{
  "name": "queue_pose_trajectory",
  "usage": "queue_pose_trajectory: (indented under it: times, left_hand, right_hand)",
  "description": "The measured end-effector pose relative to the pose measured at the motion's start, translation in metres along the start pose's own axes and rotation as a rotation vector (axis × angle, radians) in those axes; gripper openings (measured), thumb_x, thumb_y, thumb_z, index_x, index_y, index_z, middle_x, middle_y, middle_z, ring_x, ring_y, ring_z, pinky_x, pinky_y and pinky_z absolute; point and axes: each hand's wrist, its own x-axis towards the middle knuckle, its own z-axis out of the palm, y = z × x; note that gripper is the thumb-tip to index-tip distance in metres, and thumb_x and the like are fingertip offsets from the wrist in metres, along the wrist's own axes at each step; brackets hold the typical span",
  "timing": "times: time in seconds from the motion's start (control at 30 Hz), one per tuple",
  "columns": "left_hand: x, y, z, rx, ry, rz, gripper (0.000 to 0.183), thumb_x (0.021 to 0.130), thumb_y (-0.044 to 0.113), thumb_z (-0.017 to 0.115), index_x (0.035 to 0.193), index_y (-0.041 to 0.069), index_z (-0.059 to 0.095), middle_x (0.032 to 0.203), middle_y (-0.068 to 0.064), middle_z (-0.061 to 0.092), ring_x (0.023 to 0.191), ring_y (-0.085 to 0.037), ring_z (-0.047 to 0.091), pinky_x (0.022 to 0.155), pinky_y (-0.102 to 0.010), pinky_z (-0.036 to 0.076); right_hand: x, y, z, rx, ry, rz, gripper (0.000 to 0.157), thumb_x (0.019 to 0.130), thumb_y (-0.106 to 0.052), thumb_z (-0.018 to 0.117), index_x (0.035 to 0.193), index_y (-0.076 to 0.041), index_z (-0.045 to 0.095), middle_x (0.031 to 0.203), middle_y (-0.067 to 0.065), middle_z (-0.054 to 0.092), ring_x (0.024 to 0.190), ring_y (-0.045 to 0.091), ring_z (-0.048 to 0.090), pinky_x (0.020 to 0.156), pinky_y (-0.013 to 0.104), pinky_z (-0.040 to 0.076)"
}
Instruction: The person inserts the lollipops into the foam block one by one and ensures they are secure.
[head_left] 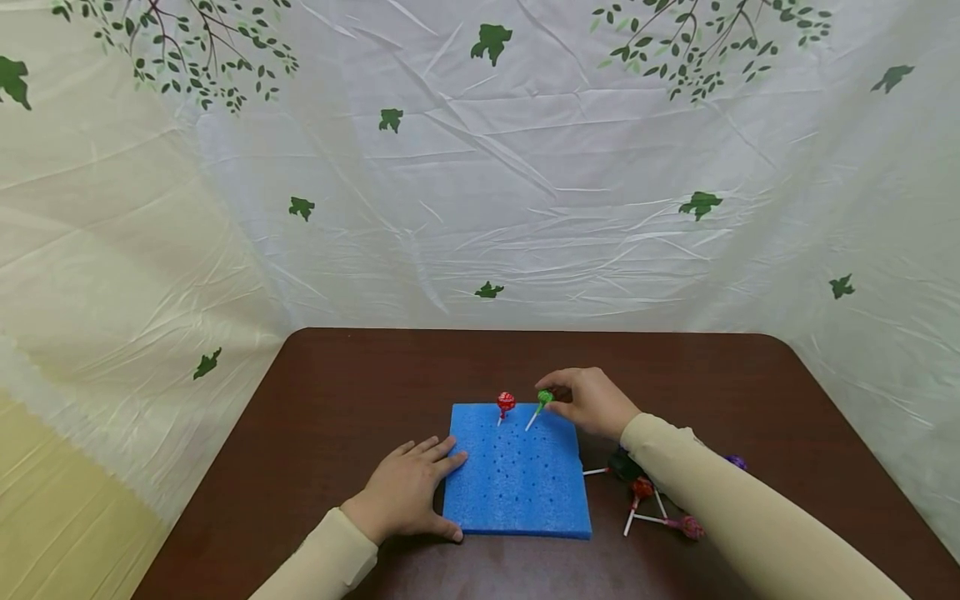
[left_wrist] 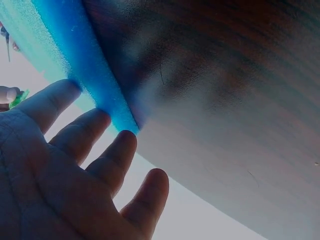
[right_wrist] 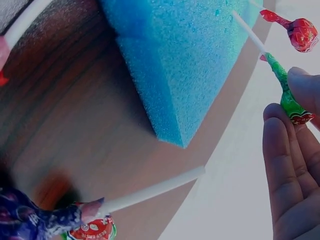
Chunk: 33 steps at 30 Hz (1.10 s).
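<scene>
A blue foam block [head_left: 517, 492] dotted with small holes lies on the table. My left hand [head_left: 408, 487] rests at its left edge with fingers spread, fingertips touching the foam's side in the left wrist view. My right hand [head_left: 592, 402] pinches the wrapped head of a green lollipop [right_wrist: 285, 90] between thumb and fingers. The white stick of that lollipop slants down to the foam's far part, its tip at the surface; how deep it goes I cannot tell. Left of it, a red lollipop [head_left: 506, 402] stands upright in the foam.
Right of the foam, partly under my right forearm, lie several loose lollipops: a red one [head_left: 642, 488], a pink one [head_left: 686, 527], a dark one [head_left: 622, 463] and a purple one [head_left: 737, 461]. The brown table [head_left: 360, 375] ends at a white leaf-printed curtain [head_left: 450, 208].
</scene>
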Motion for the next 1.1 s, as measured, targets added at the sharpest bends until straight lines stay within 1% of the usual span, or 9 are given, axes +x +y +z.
queue_pose_trajectory:
  times: [0.1, 0.2, 0.4, 0.6, 0.83, 1.1]
  left_hand:
    - [0.001, 0.000, -0.001, -0.004, -0.004, -0.005, 0.102, 0.069, 0.076, 0.072, 0.150, 0.020, 0.048, 0.156, -0.007, 0.039, 0.141, -0.030, 0.038, 0.110, -0.054, 0.034]
    - [0.001, 0.001, -0.001, -0.007, -0.009, -0.010, 0.102, 0.070, 0.076, 0.072, 0.151, 0.020, 0.048, 0.156, -0.007, 0.039, 0.142, -0.030, 0.038, 0.111, -0.054, 0.033]
    - [0.002, 0.002, -0.002, -0.011, -0.008, -0.013, 0.102, 0.070, 0.076, 0.073, 0.151, 0.019, 0.048, 0.156, -0.007, 0.039, 0.141, -0.030, 0.038, 0.110, -0.054, 0.034]
    - [0.004, 0.003, -0.003, -0.013, -0.008, -0.020, 0.102, 0.070, 0.076, 0.073, 0.151, 0.020, 0.048, 0.157, -0.007, 0.039, 0.142, -0.030, 0.038, 0.111, -0.053, 0.033]
    - [0.004, 0.002, -0.005, -0.018, -0.017, -0.023, 0.102, 0.070, 0.076, 0.072, 0.151, 0.020, 0.047, 0.157, -0.007, 0.038, 0.142, -0.030, 0.037, 0.111, -0.053, 0.033]
    - [0.004, 0.002, -0.005, -0.012, -0.024, -0.023, 0.102, 0.071, 0.077, 0.071, 0.152, 0.020, 0.046, 0.157, -0.007, 0.038, 0.142, -0.029, 0.037, 0.110, -0.053, 0.034]
  right_hand:
    - [0.001, 0.001, 0.000, -0.018, 0.003, -0.014, 0.032, 0.087, -0.008, 0.078, 0.118, -0.006, 0.072, 0.107, 0.001, 0.070, 0.090, 0.015, 0.065, 0.078, 0.034, 0.058]
    - [0.003, 0.002, -0.001, -0.044, 0.007, -0.047, 0.031, 0.086, -0.007, 0.079, 0.116, -0.007, 0.073, 0.106, 0.001, 0.071, 0.089, 0.014, 0.065, 0.077, 0.033, 0.057]
    - [0.006, 0.002, -0.001, -0.053, -0.002, -0.080, 0.031, 0.086, -0.009, 0.079, 0.116, -0.008, 0.074, 0.107, 0.001, 0.071, 0.089, 0.014, 0.065, 0.077, 0.032, 0.057]
    - [0.008, 0.004, -0.002, -0.036, -0.011, -0.085, 0.031, 0.087, -0.012, 0.079, 0.117, -0.011, 0.074, 0.109, 0.000, 0.072, 0.091, 0.014, 0.066, 0.079, 0.032, 0.058]
    - [0.009, 0.003, -0.004, 0.002, -0.030, -0.067, 0.030, 0.087, -0.012, 0.079, 0.117, -0.009, 0.074, 0.109, 0.002, 0.072, 0.092, 0.015, 0.067, 0.079, 0.033, 0.058]
    - [0.012, -0.001, -0.002, 0.020, -0.044, -0.039, 0.030, 0.086, -0.012, 0.080, 0.115, -0.009, 0.075, 0.107, 0.001, 0.072, 0.092, 0.016, 0.068, 0.078, 0.032, 0.058]
